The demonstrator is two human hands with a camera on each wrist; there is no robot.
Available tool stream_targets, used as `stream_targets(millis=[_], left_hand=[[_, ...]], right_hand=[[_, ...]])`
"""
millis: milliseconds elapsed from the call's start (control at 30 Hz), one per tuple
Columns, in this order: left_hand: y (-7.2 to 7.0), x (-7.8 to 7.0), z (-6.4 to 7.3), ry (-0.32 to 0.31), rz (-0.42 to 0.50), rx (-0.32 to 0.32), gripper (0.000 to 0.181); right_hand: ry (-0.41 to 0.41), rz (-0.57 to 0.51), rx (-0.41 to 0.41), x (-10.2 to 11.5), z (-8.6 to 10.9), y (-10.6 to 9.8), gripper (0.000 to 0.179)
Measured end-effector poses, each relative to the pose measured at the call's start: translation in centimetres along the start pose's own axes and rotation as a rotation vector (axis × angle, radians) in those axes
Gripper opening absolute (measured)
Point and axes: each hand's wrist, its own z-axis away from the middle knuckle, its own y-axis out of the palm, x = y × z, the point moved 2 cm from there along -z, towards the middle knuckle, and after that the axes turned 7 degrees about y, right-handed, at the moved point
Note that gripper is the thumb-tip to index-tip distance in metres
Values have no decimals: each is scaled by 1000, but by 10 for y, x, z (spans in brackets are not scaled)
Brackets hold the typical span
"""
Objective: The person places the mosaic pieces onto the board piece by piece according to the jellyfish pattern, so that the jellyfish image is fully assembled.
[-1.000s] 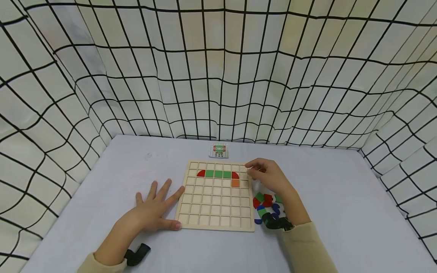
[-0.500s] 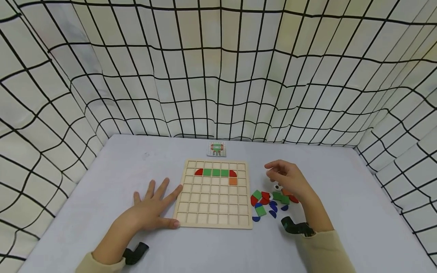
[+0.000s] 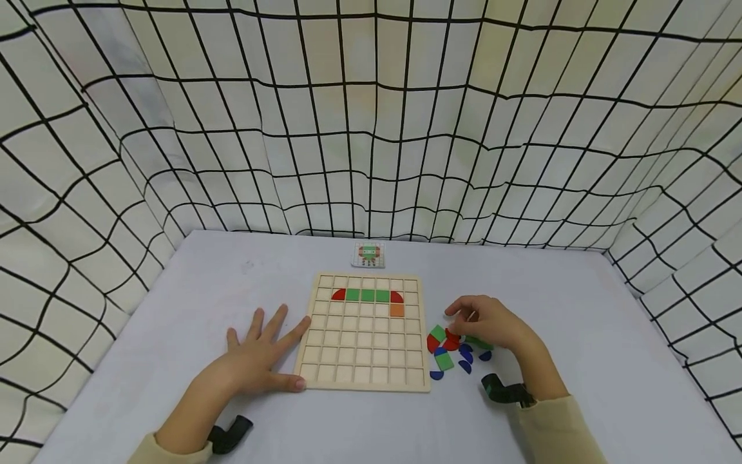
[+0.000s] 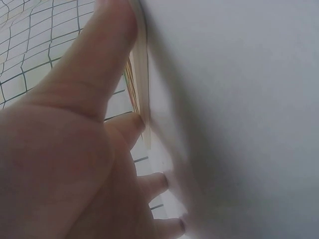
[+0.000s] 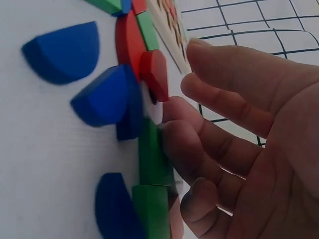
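A wooden grid board lies on the table, with three green squares in a row between two red quarter-round pieces. An orange square sits below the right red one. My left hand is spread flat, its thumb and index fingertips at the board's left edge. Right of the board, my right hand hovers with loosely bent fingers over a heap of loose pieces. In the right wrist view its fingertips are right at a green block and a red block; nothing shows between thumb and fingers.
A small pattern card lies behind the board. Several blue half-round pieces are scattered beside the heap, near a loose green square. Black netting in front of pale walls surrounds the table.
My right hand has moved right, away from the board's upper right corner, then down over the loose pieces. The left hand stays at the board's edge.
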Motion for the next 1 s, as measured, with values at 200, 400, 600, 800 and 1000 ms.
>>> stream_targets(millis=[200,400,600,800,1000], left_hand=[[0,-2,-1,0,-4,-10,111],[-2,-3,0,6,-12,-16,111],[-1,-2,1,8,-6,-18,111],[-1,-2,1,10,-9,-17,110],[-1,-3,1,-2,4,-7,110]], right_hand=[[-20,65,1,2,0,5,23],[-24,105,0,7,2,7,13],[-32,96,3,10,3,8,13],[-55,85,-12,7,2,9,14],[-95,75,-24,7,1,8,10]])
